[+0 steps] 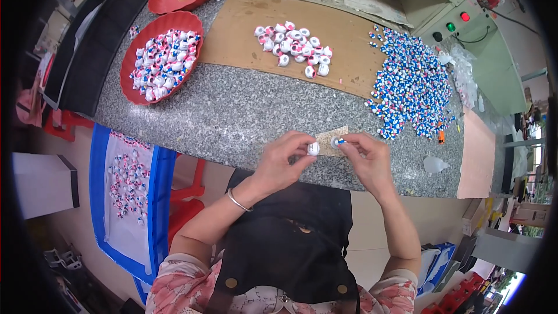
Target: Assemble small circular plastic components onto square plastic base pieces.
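Observation:
My left hand (283,160) pinches a small white rounded hollow piece (314,149) between thumb and fingertips. Close beside it, my right hand (370,160) is closed on a small blue-and-white piece (341,141), its fingertips at a little round whitish cup (334,142). The two pieces are apart. Under the fingertips lies a speckled beige pad (328,135) on the grey granite worktop (232,102). Beyond my hands, several white-and-pink hollow pieces (296,43) sit on a brown board (232,23). A large heap of blue-and-white pieces (410,84) spreads to the right.
A red scalloped bowl (126,78) at the left holds white-pink-and-blue pieces; another red bowl (161,0) stands behind it. Below left is a blue tray (100,180) with more pieces. A greenish machine (488,52) fills the back right. A small translucent bottle (435,164) lies near a pink sheet (476,157).

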A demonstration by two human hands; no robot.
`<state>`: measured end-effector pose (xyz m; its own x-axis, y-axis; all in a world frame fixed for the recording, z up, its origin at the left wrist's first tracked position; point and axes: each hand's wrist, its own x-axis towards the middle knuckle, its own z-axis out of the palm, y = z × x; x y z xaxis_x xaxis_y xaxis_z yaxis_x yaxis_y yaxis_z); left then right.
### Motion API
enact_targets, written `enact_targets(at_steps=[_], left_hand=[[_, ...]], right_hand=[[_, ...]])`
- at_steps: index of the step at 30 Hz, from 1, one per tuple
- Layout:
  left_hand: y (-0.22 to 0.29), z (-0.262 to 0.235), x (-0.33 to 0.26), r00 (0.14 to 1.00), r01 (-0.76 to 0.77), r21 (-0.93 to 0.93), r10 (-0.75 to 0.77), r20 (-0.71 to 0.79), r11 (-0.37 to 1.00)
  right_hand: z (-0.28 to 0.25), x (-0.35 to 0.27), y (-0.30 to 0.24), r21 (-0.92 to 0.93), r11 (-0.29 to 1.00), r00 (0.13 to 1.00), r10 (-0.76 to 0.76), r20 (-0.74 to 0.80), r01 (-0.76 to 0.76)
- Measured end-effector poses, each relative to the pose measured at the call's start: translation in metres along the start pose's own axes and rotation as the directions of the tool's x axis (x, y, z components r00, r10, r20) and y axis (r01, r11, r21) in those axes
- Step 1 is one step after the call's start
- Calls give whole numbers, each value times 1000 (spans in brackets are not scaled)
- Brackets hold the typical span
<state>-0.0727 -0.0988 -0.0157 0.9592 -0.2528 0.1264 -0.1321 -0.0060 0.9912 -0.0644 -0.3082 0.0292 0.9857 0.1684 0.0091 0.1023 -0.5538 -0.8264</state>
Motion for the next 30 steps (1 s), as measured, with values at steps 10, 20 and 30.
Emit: enact_targets(at_steps=[10,20,30], left_hand=[[4,-2,3,964,-43,-70,60,258,997],[12,7,-4,901,335,-380,-175,396,862],[39,-81,11,997,-17,257,-4,82,966]], right_hand=[[-7,-25,-17,246,954,981,144,128,-172],[-6,-33,-32,94,981,984,-174,23,172],[-22,-7,19,-180,959,963,-242,-121,218]])
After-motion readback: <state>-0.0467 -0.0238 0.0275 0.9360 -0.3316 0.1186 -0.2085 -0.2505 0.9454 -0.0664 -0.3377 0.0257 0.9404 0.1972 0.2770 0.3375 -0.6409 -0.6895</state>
